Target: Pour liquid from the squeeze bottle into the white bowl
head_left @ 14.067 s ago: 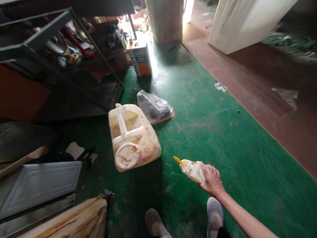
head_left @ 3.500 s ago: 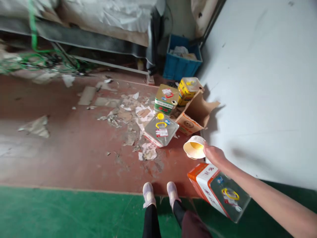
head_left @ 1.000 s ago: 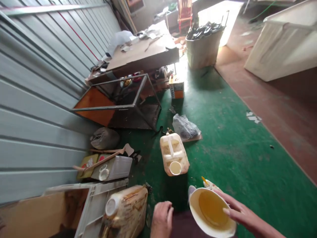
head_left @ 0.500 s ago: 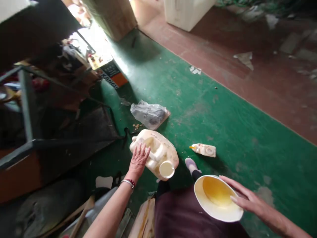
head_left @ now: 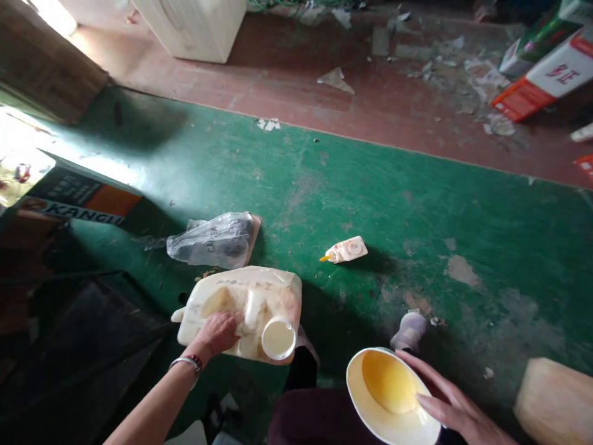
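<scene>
Gripping with curled fingers, the left hand [head_left: 217, 330] closes on the handle of the jug [head_left: 241, 309], which lies tilted on the green floor [head_left: 393, 204] at about 7 o'clock in the view, its wide mouth [head_left: 278, 338] open and no cap on it. The right hand [head_left: 456, 408], at 5 o'clock, has its fingers spread along the rim and outer wall of the bowl [head_left: 391, 398], holding it just to the right of the jug's mouth, near but apart. A shallow pool of yellow liquid sits in the bowl.

By the look of it, the liquid is drawn and the jug opened and steadied, yet none has gone from bowl to jug; the bowl is not tipped and not over the mouth.

Outward, a small bottle [head_left: 347, 250] with a yellow nozzle lies on its side at 12 o'clock from the bowl. A plastic bag [head_left: 210, 241] lies just beyond the jug, at 11 o'clock. A shoe [head_left: 410, 330] shows just above the bowl.
</scene>
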Demonstrator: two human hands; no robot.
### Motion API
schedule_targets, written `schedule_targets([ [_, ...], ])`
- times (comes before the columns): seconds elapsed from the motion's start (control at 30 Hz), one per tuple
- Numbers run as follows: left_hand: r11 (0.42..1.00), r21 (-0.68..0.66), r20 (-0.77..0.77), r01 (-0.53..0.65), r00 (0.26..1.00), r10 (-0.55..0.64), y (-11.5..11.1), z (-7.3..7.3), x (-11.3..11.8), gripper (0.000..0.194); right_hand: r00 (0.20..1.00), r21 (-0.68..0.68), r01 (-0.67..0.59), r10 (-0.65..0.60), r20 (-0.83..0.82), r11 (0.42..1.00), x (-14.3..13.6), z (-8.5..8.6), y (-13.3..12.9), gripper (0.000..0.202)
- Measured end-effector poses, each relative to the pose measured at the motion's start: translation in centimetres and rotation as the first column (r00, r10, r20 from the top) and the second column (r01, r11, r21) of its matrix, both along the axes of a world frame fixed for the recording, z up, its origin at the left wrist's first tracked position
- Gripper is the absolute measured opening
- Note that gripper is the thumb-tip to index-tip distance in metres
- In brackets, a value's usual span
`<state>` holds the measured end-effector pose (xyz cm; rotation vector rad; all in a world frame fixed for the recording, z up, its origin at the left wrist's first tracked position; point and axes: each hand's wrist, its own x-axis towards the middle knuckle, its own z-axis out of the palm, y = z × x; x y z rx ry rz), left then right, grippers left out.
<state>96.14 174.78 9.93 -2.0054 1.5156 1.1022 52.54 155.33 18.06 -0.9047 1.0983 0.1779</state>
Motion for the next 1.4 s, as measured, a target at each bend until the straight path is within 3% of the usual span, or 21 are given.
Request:
schedule_targets([
  [0.3, 0.963, 0.266, 0.168, -0.046, 0.986, 0.001, -4.4, -1.3, -4.3, 0.030, 0.991, 0.035, 0.047, -0.051, 0.124, 0.998, -5.6, -9.4, -5.2, 0.079],
  [0.63, 0.914, 0.394, 0.260, -0.102, 0.966, -0.005, -8.5, -1.4, -10.9, 0.028, 0.975, -0.043, 0.049, -0.038, 0.217, 0.998, -6.9, -18.1, -7.7, 0.071],
  [1.0, 0.870, 0.475, 0.339, -0.129, 0.940, -0.046, -13.0, -2.4, -20.0, 0.027, 0.969, 0.032, 0.112, -0.116, 0.219, 0.993, -11.0, -23.5, -10.9, 0.077],
  [1.23, 0.860, 0.501, 0.355, -0.102, 0.930, -0.097, -15.1, -3.4, -24.1, 0.028, 0.979, -0.206, 0.039, 0.004, 0.203, 0.978, -14.8, -27.3, -10.3, 0.074],
  [1.4, 0.844, 0.524, 0.364, -0.114, 0.926, -0.100, -16.9, -3.7, -26.4, 0.028, 0.980, -0.317, 0.026, 0.038, 0.193, 0.948, -15.7, -29.1, -9.9, 0.072],
])
